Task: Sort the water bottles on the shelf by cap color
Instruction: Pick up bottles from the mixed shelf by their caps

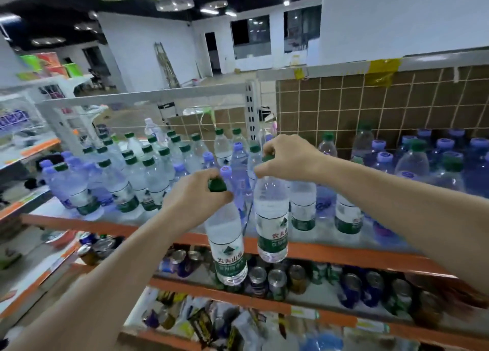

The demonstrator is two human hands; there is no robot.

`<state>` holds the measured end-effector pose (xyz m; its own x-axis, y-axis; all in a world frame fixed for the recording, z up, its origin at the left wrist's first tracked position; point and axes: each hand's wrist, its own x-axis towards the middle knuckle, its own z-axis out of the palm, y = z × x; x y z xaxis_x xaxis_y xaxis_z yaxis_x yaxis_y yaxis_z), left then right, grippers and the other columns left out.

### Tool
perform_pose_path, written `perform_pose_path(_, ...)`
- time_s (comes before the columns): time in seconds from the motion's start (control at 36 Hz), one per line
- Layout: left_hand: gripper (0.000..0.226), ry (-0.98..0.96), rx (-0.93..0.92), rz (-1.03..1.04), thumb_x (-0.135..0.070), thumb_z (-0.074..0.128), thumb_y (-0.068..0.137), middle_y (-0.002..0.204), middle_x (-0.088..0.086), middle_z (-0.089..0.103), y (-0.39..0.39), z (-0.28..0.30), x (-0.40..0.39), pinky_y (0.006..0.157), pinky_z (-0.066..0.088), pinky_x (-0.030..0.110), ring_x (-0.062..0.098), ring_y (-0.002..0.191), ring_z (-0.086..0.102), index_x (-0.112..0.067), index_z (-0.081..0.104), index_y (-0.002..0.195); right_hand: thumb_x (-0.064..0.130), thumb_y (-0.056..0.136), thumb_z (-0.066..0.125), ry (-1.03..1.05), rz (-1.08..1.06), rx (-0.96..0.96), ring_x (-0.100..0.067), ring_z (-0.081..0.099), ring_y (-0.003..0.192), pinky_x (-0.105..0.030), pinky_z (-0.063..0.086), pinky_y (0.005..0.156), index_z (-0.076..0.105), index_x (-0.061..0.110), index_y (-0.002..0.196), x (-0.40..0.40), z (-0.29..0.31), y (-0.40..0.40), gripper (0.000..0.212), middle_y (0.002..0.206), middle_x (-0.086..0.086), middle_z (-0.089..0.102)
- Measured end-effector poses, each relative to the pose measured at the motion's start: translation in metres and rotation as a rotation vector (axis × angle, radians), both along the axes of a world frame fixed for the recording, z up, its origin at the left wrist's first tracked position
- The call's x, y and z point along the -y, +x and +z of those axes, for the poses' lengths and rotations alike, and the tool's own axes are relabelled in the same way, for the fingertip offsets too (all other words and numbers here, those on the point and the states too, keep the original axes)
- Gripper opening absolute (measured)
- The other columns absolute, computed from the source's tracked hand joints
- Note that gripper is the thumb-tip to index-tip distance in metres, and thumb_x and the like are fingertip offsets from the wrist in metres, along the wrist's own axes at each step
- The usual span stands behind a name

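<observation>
My left hand [194, 194] grips the neck of a green-capped water bottle [229, 247], which hangs in the air before the shelf's front edge. A second green-capped bottle [272, 223] is held by its cap in my right hand [288, 159], lifted just right of the first. Behind them on the top shelf [169, 227] stand many clear bottles. Green-capped ones [148, 181] cluster at the left and middle. Purple-capped ones [447, 155] crowd the right, and a purple-capped bottle [239, 170] stands between my hands.
A wire mesh back [344, 107] closes the shelf behind the bottles. The orange-edged shelf below [264, 300] holds several cans [277, 282]. Packaged goods lie on the lowest shelf. Another rack [23, 149] stands at the left.
</observation>
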<state>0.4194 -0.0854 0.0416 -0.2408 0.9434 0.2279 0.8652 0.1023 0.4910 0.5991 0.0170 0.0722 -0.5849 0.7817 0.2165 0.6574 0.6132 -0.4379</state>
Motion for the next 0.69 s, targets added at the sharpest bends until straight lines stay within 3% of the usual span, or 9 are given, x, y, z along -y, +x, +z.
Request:
perform_pose_path(0.25,0.021,0.015,-0.002,0.157,-0.035,0.071,0.080,0.064,-0.003,0.055,-0.079,0.000,-0.006,0.055,0.036,0.027,0.013,0.059,0.050,-0.022,0.056,0.073,0.038,0.077,0.067,-0.002,0.082,0.037,-0.015,0.038,0.053,-0.026,0.031,0.050,0.043,0.015,0.061,-0.015,-0.008,-0.085,0.037,0.056,0.002,0.041)
perform_pose_path(0.47,0.017,-0.024,0.013,0.223,-0.034,0.072,0.074,0.067,0.001,0.062,-0.139,-0.001,-0.023,0.057,0.039,0.028,0.019,0.064,0.057,-0.021,0.062,0.074,0.040,0.073,0.069,-0.025,0.170,0.143,-0.017,0.038,0.053,-0.028,0.031,0.052,0.046,0.014,0.059,-0.053,-0.017,-0.153,0.037,0.054,0.001,0.040)
perform_pose_path(0.58,0.014,-0.032,0.037,0.254,-0.032,0.073,0.072,0.057,-0.002,0.058,-0.168,0.003,-0.038,0.054,0.037,0.026,0.016,0.054,0.051,-0.022,0.063,0.071,0.038,0.072,0.069,-0.018,0.199,0.162,-0.018,0.040,0.054,-0.029,0.033,0.055,0.045,0.016,0.059,-0.069,-0.014,-0.184,0.035,0.055,0.000,0.041)
perform_pose_path(0.69,0.015,-0.024,0.033,0.305,-0.032,0.073,0.070,0.058,-0.001,0.059,-0.196,-0.002,-0.049,0.056,0.044,0.031,0.019,0.057,0.055,-0.023,0.061,0.068,0.038,0.072,0.069,-0.030,0.217,0.193,-0.019,0.038,0.054,-0.030,0.032,0.055,0.043,0.016,0.059,-0.084,-0.016,-0.208,0.036,0.056,0.000,0.040)
